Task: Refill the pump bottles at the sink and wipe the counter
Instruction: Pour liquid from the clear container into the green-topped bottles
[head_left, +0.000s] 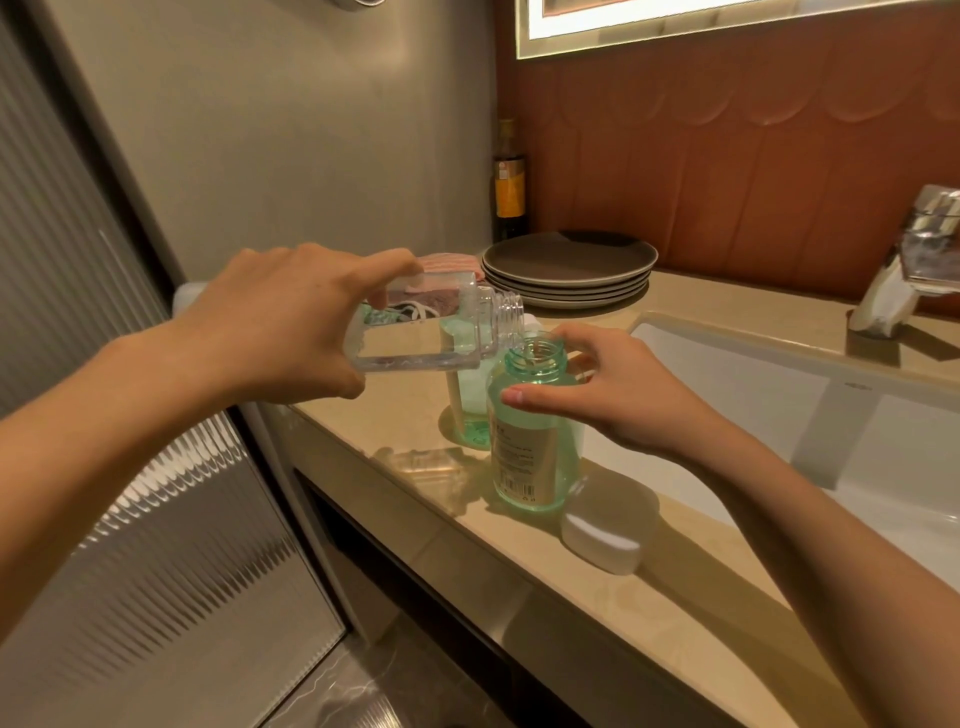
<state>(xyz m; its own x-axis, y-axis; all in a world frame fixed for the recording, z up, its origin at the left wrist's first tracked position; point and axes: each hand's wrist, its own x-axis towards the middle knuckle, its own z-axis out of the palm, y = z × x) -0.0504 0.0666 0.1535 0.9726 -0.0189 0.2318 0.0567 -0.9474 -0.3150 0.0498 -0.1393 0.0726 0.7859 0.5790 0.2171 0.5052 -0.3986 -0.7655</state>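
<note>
a wash corner in a home, half kitchen, half bathroom. a beige stone counter runs from 7 o'clock toward 2 o'clock, with a white undermount sink at 3 o'clock and a chrome tap at 2 o'clock. at 12 o'clock stacked brown plates sit before a dark bottle with a yellow label. a lit mirror edge hangs at 1 o'clock over brown scalloped wall panels. a fluted glass door stands at 8 o'clock.
</note>
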